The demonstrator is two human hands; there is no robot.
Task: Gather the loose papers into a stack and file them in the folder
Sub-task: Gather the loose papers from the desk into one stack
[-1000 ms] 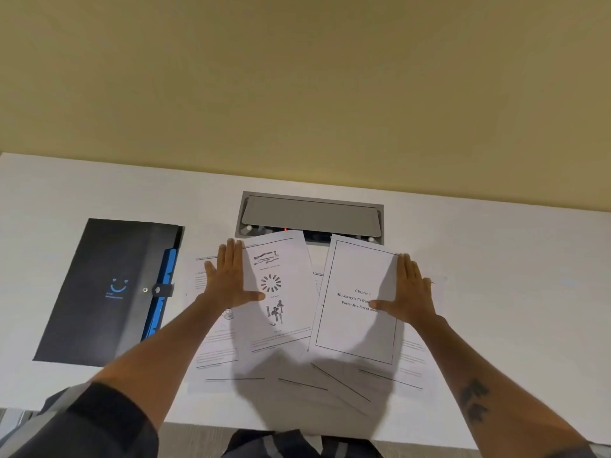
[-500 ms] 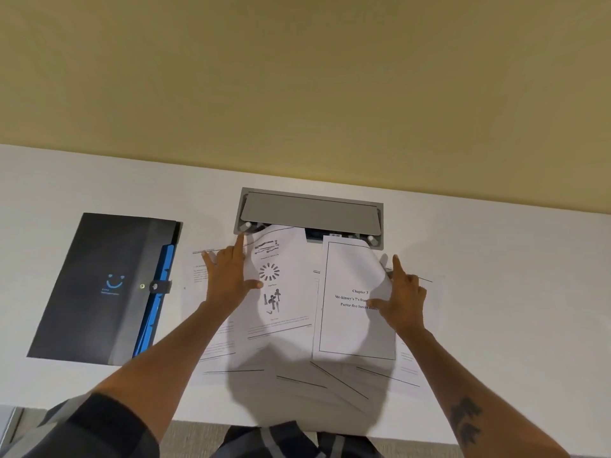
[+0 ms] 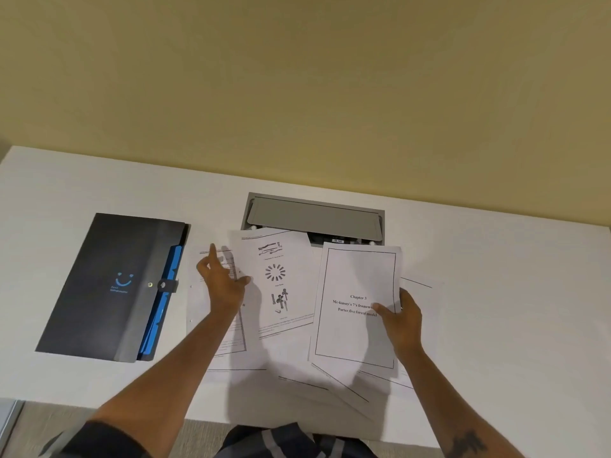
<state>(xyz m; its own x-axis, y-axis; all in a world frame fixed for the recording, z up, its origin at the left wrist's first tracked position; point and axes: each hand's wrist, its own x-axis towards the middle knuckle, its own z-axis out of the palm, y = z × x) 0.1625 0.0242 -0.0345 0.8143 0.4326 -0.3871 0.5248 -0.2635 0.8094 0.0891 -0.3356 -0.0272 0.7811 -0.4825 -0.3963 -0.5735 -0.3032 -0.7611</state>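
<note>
Several loose white papers [image 3: 297, 368] lie fanned across the white table [image 3: 496, 292] in front of me. My left hand [image 3: 224, 285] is at the left edge of the sheet with diagrams [image 3: 281, 272], thumb on top, index finger stretched out, the other fingers curled. My right hand [image 3: 403, 319] pinches the right edge of the framed "Chapter 3" sheet [image 3: 353, 338], thumb on top, and that edge is raised a little. The black folder [image 3: 109, 285] with a blue smile mark and blue tabs lies to the left, strap snapped shut, touched by neither hand.
A grey cable hatch [image 3: 314, 216] is set into the table behind the papers, and two sheets overlap its front edge. A yellow wall [image 3: 297, 77] rises behind the table. The table's near edge is at my waist.
Both hands went from lying flat on the sheets to curling at their outer edges. The right hand slid to the right edge of the "Chapter 3" sheet and took hold of it.
</note>
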